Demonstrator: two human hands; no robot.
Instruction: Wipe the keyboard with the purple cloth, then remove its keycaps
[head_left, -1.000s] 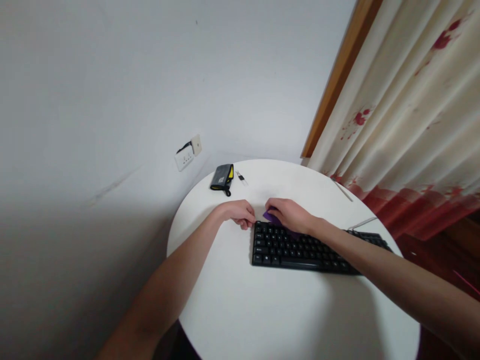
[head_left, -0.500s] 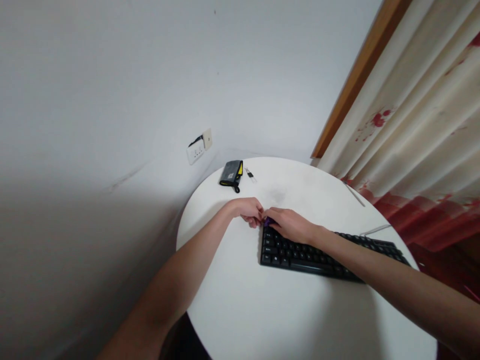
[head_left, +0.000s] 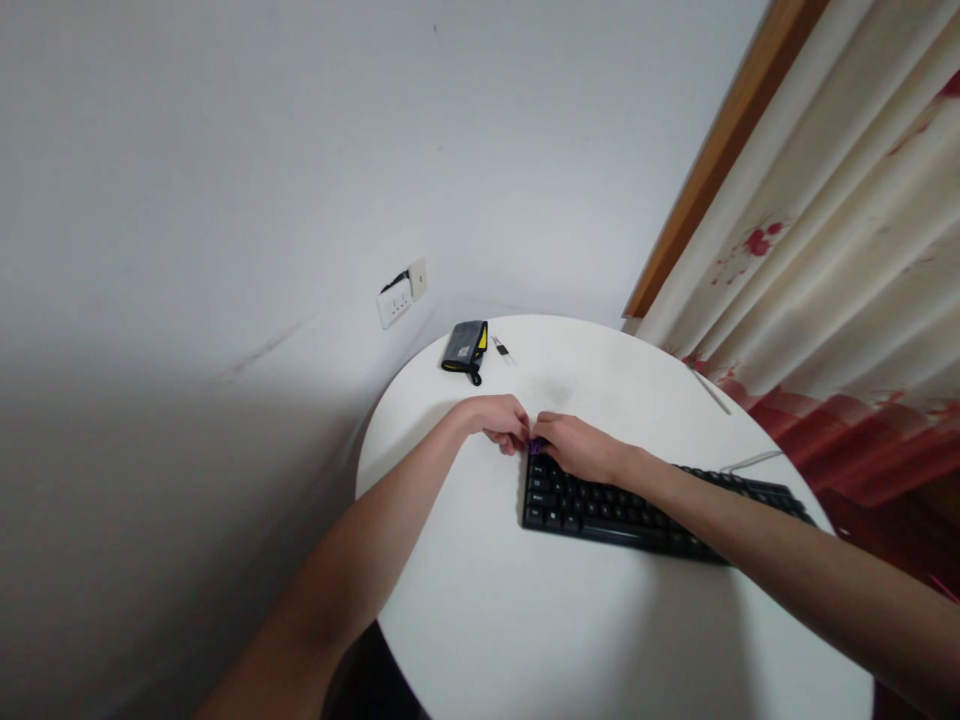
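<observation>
A black keyboard (head_left: 630,532) lies on the round white table (head_left: 510,620), partly hidden under my right forearm. At its far left corner, a small purple thing (head_left: 536,446) shows beneath the fingertips of my right hand (head_left: 576,445), which are pinched on it. Its exact kind is too small to make out. My left hand (head_left: 501,420) is closed just beside that same corner, its thumb and forefinger meeting close to the right fingertips. Whatever lies between the left fingers is hidden.
A folded grey pouch (head_left: 463,345) with yellow-and-black edging lies at the back left, beside a small black-and-clear item (head_left: 502,349). A thin grey stick (head_left: 709,390) rests near the right edge. The keyboard's cable (head_left: 754,459) trails right. Wall and curtain (head_left: 795,300) border the table.
Both hands stay at the keyboard's far left corner. The right fingers have shifted slightly over the purple thing. The whole view has moved a little.
</observation>
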